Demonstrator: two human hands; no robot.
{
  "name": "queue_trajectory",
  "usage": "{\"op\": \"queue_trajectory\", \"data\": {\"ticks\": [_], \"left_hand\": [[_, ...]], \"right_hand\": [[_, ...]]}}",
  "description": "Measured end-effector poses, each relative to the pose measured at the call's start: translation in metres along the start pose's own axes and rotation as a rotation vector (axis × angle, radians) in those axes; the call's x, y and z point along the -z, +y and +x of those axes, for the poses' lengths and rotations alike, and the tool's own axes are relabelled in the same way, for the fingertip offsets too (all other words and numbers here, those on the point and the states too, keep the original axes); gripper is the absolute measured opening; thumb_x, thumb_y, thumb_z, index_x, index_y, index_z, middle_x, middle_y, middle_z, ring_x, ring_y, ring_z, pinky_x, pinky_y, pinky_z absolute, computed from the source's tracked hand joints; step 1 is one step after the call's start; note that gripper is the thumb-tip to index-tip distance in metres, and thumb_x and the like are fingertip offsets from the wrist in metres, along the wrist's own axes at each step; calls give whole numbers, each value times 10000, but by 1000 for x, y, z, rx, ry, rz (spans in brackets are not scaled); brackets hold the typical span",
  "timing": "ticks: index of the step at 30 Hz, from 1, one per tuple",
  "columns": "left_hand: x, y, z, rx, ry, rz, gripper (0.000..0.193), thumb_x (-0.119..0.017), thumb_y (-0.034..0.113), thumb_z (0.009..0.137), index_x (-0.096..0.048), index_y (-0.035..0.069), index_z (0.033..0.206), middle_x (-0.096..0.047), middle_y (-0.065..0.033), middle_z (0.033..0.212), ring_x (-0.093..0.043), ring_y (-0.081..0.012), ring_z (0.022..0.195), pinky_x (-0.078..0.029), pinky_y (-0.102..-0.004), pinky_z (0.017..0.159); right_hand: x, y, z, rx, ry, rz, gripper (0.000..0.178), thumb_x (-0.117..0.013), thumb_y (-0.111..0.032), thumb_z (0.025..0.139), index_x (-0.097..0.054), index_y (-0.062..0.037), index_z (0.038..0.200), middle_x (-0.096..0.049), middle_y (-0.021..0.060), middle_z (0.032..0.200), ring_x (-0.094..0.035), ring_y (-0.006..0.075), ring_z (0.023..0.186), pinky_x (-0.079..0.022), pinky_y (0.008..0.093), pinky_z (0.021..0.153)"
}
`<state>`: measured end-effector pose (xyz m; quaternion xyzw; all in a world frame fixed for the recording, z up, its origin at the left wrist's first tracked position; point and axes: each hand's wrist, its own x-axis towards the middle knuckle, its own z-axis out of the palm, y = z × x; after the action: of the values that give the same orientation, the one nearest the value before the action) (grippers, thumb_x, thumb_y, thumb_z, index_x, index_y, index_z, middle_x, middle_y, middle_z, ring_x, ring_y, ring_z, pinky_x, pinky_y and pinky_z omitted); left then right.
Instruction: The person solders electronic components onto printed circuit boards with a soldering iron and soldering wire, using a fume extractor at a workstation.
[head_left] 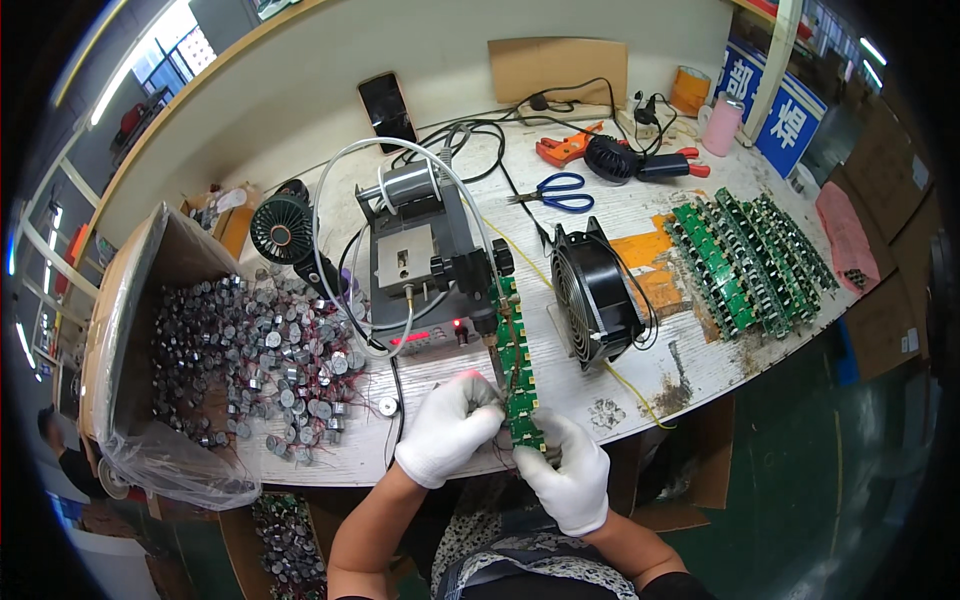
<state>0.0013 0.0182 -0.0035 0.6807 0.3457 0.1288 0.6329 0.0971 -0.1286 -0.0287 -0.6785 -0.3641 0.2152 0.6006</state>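
A long green circuit board strip runs from under the head of a dark bench machine toward me. My right hand, in a white glove, pinches the strip's near end between thumb and fingers. Beside the strip's left edge, my gloved left hand has its fingertips pressed together; what they hold is hidden, though thin dark wires show close by. A small round metal motor lies alone on the table, left of that hand. The machine carries a pale looping tube and a lit red display.
Many small motors with red wires spill from a plastic-lined carton at left. A black fan stands right of the strip, with stacked green boards beyond. Blue-handled pliers, a phone and cables lie behind.
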Motion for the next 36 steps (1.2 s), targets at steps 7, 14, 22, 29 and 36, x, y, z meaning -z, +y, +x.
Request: {"op": "queue_trajectory", "data": {"ticks": [7,14,22,29,36], "left_hand": [[-4,-1,-4,44,-6,-95,135,-582,90,822,-560,-33,872,-588,-40,722,-546,-96,621,-455,-256,561],[-10,-1,-13,141,-4,-194,140,-557,99,873,-550,-31,923,-579,-35,733,-522,-79,583,-423,-237,524],[-17,-10,-15,93,55,-344,125,-542,89,879,-524,-27,921,-560,-38,707,-493,-86,564,-399,-242,516],[-19,-4,-16,120,70,-350,134,-539,108,880,-527,-21,915,-573,-45,696,-498,-91,553,-395,-240,505],[-14,-3,-11,168,20,-319,150,-542,143,880,-540,-3,915,-578,-36,700,-490,-76,532,-374,-221,466]], "right_hand": [[0,7,-1,-263,-48,287,401,-707,-69,818,-579,52,1179,-705,101,845,-658,93,698,-541,240,665],[0,6,0,-297,-53,402,408,-678,-48,841,-551,67,1212,-694,99,896,-645,83,733,-534,227,681],[-2,5,0,-311,-51,437,424,-668,-42,845,-537,67,1233,-689,101,910,-638,81,735,-529,220,682],[-3,2,-2,-309,-21,419,436,-669,-46,843,-530,79,1237,-688,100,902,-634,77,731,-528,220,675],[1,10,-4,-257,-14,405,489,-707,-146,856,-518,94,1238,-686,115,903,-645,104,741,-535,237,683]]}}
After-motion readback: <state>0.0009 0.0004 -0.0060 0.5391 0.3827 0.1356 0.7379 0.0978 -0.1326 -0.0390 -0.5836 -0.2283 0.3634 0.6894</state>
